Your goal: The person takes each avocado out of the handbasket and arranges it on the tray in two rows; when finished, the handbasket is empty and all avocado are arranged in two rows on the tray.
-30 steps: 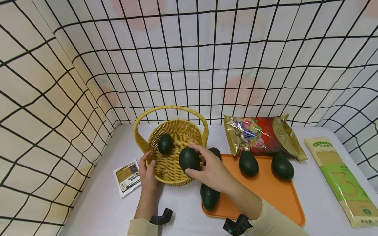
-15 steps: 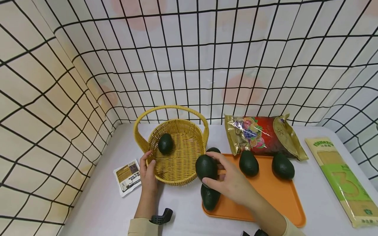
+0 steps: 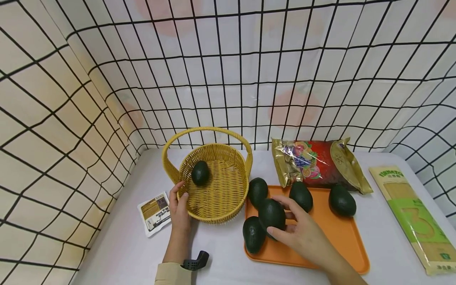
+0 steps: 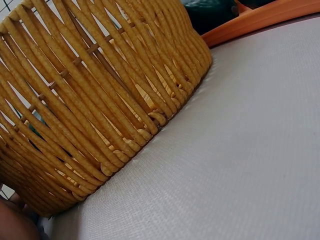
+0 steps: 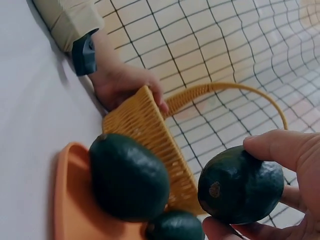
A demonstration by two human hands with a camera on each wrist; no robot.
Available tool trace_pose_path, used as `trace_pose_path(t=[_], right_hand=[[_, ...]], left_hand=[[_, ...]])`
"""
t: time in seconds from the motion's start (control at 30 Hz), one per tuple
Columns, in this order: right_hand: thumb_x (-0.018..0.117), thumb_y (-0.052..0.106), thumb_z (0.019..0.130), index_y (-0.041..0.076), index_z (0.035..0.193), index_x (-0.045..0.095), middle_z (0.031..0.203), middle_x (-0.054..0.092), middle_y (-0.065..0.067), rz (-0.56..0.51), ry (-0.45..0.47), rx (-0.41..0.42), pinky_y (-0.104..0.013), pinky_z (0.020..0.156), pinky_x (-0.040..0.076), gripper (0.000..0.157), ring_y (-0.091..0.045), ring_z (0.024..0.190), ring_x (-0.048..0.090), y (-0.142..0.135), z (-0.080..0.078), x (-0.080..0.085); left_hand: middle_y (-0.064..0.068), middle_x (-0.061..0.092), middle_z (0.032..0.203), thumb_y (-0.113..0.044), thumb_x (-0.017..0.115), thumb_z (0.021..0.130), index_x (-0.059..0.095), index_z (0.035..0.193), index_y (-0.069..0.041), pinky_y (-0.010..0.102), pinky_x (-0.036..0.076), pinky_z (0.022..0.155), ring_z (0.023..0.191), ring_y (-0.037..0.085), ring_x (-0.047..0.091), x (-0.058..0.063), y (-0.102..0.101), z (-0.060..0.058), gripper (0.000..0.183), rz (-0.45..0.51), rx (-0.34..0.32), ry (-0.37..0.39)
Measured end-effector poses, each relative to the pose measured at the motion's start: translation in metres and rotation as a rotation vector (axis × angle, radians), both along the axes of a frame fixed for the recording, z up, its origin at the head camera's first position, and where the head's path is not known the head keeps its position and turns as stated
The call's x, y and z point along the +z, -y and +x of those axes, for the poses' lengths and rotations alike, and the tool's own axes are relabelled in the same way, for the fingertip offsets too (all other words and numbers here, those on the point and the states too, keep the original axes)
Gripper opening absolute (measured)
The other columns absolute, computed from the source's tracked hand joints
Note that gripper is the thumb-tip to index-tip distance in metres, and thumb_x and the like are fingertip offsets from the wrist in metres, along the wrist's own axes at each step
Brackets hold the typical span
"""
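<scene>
My right hand [image 3: 303, 229] holds a dark green avocado [image 3: 272, 214] between thumb and fingers, over the orange tray [image 3: 331, 247]. In the right wrist view the held avocado [image 5: 241, 185] shows its stem end. My left hand [image 3: 179, 208] grips the near left rim of the yellow wicker basket [image 3: 228, 186], thumb inside and fingers outside. One avocado [image 3: 200, 173] lies in the basket's left part. On the tray are several more: a front left avocado [image 3: 253, 234], a back left avocado [image 3: 258, 191], and two along the back edge. The left wrist view shows mostly the basket's woven side [image 4: 100, 100].
A red and gold bag [image 3: 318, 162] lies behind the tray. To its right is a long pack of noodles [image 3: 409, 217]. A small white and brown packet [image 3: 154, 213] lies left of the basket. Black wire mesh [image 3: 228, 79] walls the table's back and sides.
My right hand, with the avocado in it, has moved from above the basket's right rim rightward and toward me, over the tray. The left hand and the basket have stayed put.
</scene>
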State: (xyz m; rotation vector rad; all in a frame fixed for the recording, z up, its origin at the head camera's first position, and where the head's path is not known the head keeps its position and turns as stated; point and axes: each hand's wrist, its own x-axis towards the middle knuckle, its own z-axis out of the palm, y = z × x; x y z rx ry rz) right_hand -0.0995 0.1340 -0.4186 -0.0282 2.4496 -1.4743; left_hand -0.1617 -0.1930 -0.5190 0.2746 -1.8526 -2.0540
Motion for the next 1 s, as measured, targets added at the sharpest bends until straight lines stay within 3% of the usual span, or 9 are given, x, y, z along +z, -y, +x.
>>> trace_pose_path(t=[0.43, 0.67, 0.77, 1.0], right_hand=[[0.085, 0.055, 0.075, 0.029, 0.152, 0.038, 0.147, 0.049, -0.016, 0.141, 0.151, -0.074, -0.042, 0.092, 0.058, 0.094, -0.029, 0.121, 0.057, -0.034, 0.013, -0.027], [0.083, 0.06, 0.075, 0.027, 0.154, 0.035, 0.149, 0.046, -0.02, 0.164, 0.187, -0.105, -0.042, 0.091, 0.058, 0.098, -0.033, 0.123, 0.057, -0.046, 0.017, -0.038], [0.083, 0.06, 0.076, 0.026, 0.155, 0.034, 0.149, 0.045, -0.021, 0.157, 0.198, -0.109, -0.042, 0.091, 0.058, 0.098, -0.033, 0.123, 0.058, -0.05, 0.019, -0.044], [0.08, 0.065, 0.075, 0.025, 0.154, 0.034, 0.145, 0.048, -0.021, 0.182, 0.226, -0.121, -0.042, 0.09, 0.057, 0.1, -0.03, 0.118, 0.057, -0.055, 0.021, -0.057]], left_hand=[[0.008, 0.033, 0.162, -0.009, 0.04, 0.104, 0.046, 0.144, -0.006, 0.012, 0.036, 0.105, 0.152, 0.026, 0.029, -0.003, 0.001, -0.001, 0.041, 0.004, 0.008, -0.018], [0.007, 0.034, 0.162, -0.008, 0.04, 0.103, 0.046, 0.143, -0.006, 0.013, 0.036, 0.106, 0.152, 0.025, 0.029, -0.002, 0.0, -0.001, 0.041, 0.012, 0.017, -0.015], [0.007, 0.035, 0.161, -0.008, 0.041, 0.103, 0.047, 0.143, -0.006, 0.019, 0.033, 0.11, 0.153, 0.025, 0.027, -0.002, 0.0, -0.001, 0.041, -0.015, 0.028, -0.002], [0.004, 0.034, 0.162, -0.012, 0.042, 0.103, 0.047, 0.143, -0.009, 0.044, 0.026, 0.121, 0.156, 0.023, 0.02, -0.001, 0.001, 0.0, 0.041, -0.064, 0.032, 0.035]])
